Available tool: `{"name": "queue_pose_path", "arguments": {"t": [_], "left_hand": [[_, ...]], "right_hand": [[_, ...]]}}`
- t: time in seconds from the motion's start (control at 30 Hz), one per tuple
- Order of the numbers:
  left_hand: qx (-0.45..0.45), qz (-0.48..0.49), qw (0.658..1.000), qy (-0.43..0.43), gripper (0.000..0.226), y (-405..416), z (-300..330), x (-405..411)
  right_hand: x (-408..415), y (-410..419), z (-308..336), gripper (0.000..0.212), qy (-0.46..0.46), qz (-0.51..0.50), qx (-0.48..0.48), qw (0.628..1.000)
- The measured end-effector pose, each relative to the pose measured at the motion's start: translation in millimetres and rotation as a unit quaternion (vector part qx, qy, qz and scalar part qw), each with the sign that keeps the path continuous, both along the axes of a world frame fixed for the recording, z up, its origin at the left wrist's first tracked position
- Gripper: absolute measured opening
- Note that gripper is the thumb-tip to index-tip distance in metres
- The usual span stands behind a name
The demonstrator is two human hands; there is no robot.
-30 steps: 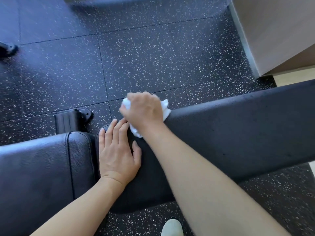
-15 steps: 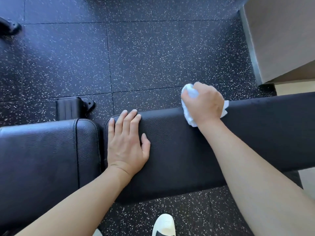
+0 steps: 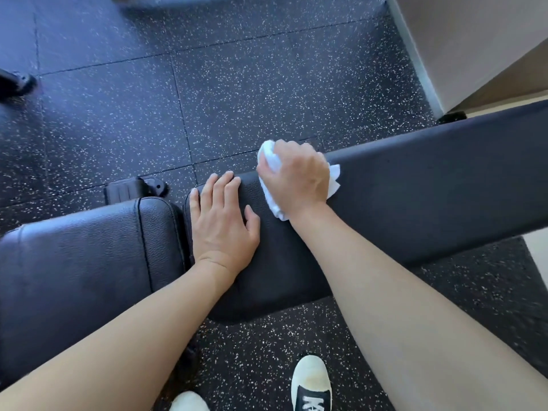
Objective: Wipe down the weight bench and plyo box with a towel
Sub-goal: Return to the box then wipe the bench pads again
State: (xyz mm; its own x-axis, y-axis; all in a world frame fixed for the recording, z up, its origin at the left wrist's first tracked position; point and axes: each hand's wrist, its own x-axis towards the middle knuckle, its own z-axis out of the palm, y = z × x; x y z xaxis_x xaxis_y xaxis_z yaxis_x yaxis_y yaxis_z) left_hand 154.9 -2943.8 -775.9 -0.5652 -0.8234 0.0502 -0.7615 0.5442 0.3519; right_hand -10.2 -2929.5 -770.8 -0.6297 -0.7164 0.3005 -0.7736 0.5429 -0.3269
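The black padded weight bench runs across the view, with its long back pad (image 3: 415, 200) on the right and its seat pad (image 3: 83, 262) on the left. My right hand (image 3: 299, 176) grips a crumpled white towel (image 3: 271, 161) and presses it on the back pad near the far edge. My left hand (image 3: 222, 221) lies flat with straight fingers on the same pad, just right of the gap between the two pads. The towel is mostly hidden under my right hand. A pale wooden box (image 3: 480, 46) stands at the top right.
The floor (image 3: 237, 84) is dark speckled rubber tile. A black bench foot (image 3: 130, 189) shows beyond the seat pad, and another black piece of equipment (image 3: 14, 83) sits at the far left. My white shoes (image 3: 311, 384) stand below the bench.
My right hand slid the towel right along the pad's far edge, then back left towards my left hand. My left hand stayed flat on the pad.
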Motion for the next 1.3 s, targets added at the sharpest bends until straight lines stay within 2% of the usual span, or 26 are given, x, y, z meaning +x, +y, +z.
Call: {"name": "queue_pose_path", "arguments": {"t": [0.2, 0.37, 0.57, 0.63, 0.73, 0.9, 1.03, 1.17, 1.3], "left_hand": [[0.017, -0.01, 1.0, 0.0, 0.056, -0.6, 6.7, 2.6], [0.027, -0.052, 0.996, -0.064, 0.056, -3.9, 23.0, -7.6], [0.01, -0.194, 0.978, -0.081, 0.06, 23.2, 34.9, -64.4], [0.007, -0.2, 0.977, -0.08, 0.06, 36.4, 27.7, -85.0], [-0.013, -0.157, 0.986, -0.058, 0.059, 52.3, 13.8, -93.1], [-0.023, -0.136, 0.99, -0.035, 0.06, 58.1, 8.8, -93.9], [-0.025, -0.128, 0.991, -0.031, 0.06, 57.9, 6.9, -97.7], [-0.007, -0.12, 0.992, -0.042, 0.06, 56.9, 3.6, -96.2], [-0.009, -0.123, 0.991, -0.045, 0.063, 54.1, 3.1, -96.8]], "right_hand": [[27.4, 86.3, -6.3, 0.034, 0.014, 0.086, -0.044, 0.995], [15.9, 154.0, -6.3, 0.039, 0.029, 0.066, -0.054, 0.996], [4.9, 213.7, -7.6, 0.034, 0.004, 0.068, -0.014, 0.998], [-8.8, 231.2, -8.0, 0.034, 0.005, 0.048, -0.01, 0.999], [-46.8, 247.8, -7.5, 0.037, 0.02, -0.018, -0.024, 0.999], [-91.4, 219.3, -10.1, 0.032, 0.054, -0.076, -0.026, 0.995], [-105.6, 137.2, -5.3, 0.021, 0.02, -0.158, -0.047, 0.986], [-71.8, 71.3, -5.8, 0.021, -0.012, -0.102, -0.048, 0.994], [-62.6, 113.6, -5.5, 0.019, -0.015, -0.08, -0.067, 0.994]]}}
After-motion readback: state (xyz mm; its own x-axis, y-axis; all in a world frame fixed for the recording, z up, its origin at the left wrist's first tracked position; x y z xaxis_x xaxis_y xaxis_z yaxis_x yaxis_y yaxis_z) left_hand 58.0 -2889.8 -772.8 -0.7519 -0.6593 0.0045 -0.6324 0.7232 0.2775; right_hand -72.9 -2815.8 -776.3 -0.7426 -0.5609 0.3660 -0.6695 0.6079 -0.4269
